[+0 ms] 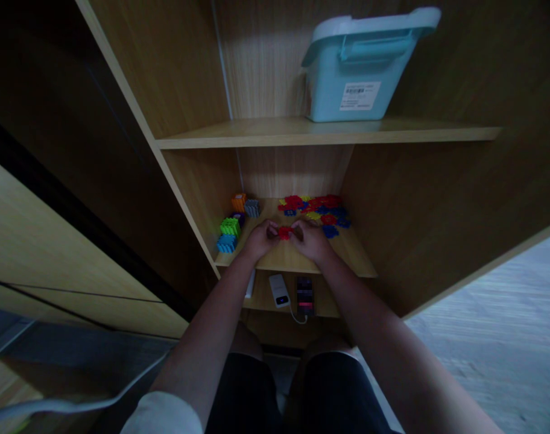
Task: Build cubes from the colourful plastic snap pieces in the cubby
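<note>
Between my two hands is a small red plastic piece [284, 232] with a notched outline, like an interlocking toy piece. My left hand [262, 237] pinches its left side, and my right hand [309, 239] grips its right side. Both hands are just above the middle shelf [288, 260]. Behind and right of my right hand lies a loose spread of flat red, blue and yellow pieces [327, 205]. Left of my left hand stand bundled stacks by colour: a light blue stack [227, 243], a green stack [230, 226], a grey stack [252, 208] and an orange stack [239, 202].
A teal lidded bin [359, 72] sits on the upper shelf [266, 132] above my hands. On the lower shelf, a white power bank [278, 290] is cabled to a phone [305, 295]. The cabinet's side panels [420, 217] close in both sides.
</note>
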{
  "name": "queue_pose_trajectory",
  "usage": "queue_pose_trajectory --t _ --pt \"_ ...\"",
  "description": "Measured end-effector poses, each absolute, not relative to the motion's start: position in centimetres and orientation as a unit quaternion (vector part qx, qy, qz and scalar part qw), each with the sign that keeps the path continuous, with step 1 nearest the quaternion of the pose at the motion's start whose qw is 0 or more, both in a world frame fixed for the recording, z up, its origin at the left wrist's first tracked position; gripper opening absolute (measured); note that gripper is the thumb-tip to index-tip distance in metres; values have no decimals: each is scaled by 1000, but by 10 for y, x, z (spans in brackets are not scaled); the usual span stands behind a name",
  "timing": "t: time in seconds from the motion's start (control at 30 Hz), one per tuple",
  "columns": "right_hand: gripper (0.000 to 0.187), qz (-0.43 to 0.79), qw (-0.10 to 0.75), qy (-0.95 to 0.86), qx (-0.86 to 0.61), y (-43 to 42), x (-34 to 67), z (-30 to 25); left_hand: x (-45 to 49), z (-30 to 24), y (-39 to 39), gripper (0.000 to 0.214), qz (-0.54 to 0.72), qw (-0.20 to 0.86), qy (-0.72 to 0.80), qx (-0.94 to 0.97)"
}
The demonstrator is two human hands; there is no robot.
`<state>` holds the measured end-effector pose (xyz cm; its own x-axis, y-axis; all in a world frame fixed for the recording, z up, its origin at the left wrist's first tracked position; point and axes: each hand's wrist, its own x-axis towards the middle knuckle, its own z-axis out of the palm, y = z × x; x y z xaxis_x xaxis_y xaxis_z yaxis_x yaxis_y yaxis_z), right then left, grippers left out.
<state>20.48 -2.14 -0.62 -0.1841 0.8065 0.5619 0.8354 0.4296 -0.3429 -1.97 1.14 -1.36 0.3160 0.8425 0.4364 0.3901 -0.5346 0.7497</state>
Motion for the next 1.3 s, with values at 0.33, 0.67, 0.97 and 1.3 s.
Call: queue_pose_trajectory --t 0.33,0.67,0.97,1.3 --pt "56 -86 295 -559 -770 -19 203 -10 -20 -19 16 33 440 293 390 754" --pt "43 -81 230 -635 -733 -21 204 -5 -19 -18 15 33 444 297 391 750" --pt "29 -60 254 -657 -708 -21 207 -2 -19 -17 14 33 445 294 392 750" --pt "32 -70 351 -673 -648 -11 215 -15 -18 -13 11 30 450 274 406 747"
